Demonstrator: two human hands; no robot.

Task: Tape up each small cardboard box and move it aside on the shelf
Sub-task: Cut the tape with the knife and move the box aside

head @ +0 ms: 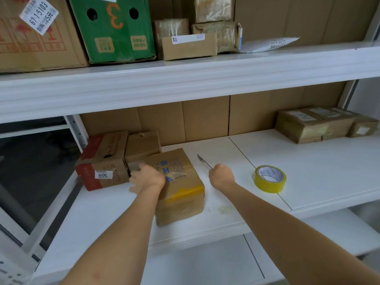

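Observation:
A small cardboard box (181, 194) with blue print and a yellow patch stands on the white middle shelf (308, 161). My left hand (147, 178) rests with spread fingers on its top left edge. My right hand (222, 176) is closed around a utility knife (204, 162), blade pointing up and left, just right of the box. A roll of yellow tape (270, 178) lies on the shelf to the right of that hand.
Two more boxes (104, 161) stand against the shelf's left end, touching the small box. A stack of taped boxes (320, 125) sits at the far right. The upper shelf holds a green carton (115, 29) and several parcels. A scrap of clear tape (223, 209) lies near the front edge.

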